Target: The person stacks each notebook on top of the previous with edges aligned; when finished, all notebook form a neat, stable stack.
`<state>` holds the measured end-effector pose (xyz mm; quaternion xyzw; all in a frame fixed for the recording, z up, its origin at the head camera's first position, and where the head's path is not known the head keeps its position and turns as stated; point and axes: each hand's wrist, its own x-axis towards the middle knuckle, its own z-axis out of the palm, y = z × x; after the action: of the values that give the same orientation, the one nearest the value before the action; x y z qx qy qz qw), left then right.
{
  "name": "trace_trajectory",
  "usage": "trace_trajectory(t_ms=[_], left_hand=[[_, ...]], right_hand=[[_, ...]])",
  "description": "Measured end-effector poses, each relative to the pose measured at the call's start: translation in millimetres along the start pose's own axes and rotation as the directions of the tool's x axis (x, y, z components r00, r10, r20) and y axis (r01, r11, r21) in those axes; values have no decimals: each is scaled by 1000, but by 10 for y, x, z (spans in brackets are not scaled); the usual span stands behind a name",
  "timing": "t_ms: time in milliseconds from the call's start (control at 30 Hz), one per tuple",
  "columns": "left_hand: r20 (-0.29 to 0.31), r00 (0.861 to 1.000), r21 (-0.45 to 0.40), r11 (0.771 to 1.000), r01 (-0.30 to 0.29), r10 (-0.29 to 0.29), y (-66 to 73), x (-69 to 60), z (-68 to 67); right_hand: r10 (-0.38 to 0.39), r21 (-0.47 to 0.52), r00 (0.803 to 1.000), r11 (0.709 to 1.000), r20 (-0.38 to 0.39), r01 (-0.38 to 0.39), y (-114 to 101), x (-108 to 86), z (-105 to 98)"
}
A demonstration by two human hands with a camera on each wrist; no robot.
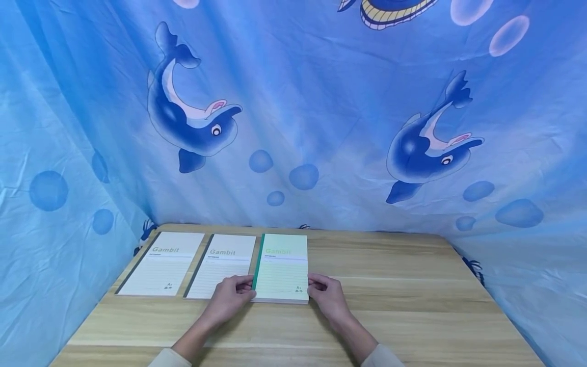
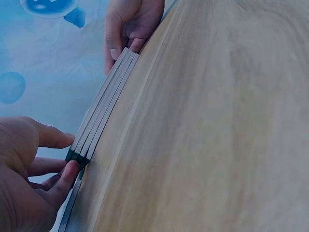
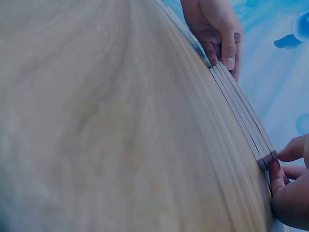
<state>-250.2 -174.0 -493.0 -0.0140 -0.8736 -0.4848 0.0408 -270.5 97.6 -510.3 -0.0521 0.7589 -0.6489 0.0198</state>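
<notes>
A stack of several notebooks (image 1: 282,270), with a pale green cover and green spine on top, lies on the wooden table between both hands. My left hand (image 1: 231,296) holds its spine side near the front corner. On the opposite side, my right hand (image 1: 328,296) grips the front right corner. The left wrist view shows the layered page edges of the stack (image 2: 104,104), with left fingertips (image 2: 71,169) against the green spine. Seen from the right wrist, the thumb and fingers of the right hand (image 3: 294,183) touch the stack's near corner.
Left of the stack lie two white notebooks with dark spines, a middle one (image 1: 224,270) and a far left one (image 1: 158,267). The wooden table (image 1: 412,306) extends to the right. A blue dolphin-print curtain (image 1: 312,102) hangs behind and at both sides.
</notes>
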Motion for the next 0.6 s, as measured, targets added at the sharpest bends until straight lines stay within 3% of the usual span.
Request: trace_trajectory(t_ms=[600], left_hand=[[8,1000,-18,1000,6,-6,4,-9,-10]], right_hand=[[19,-37,1000,999,-4,-19,-12,-4,9]])
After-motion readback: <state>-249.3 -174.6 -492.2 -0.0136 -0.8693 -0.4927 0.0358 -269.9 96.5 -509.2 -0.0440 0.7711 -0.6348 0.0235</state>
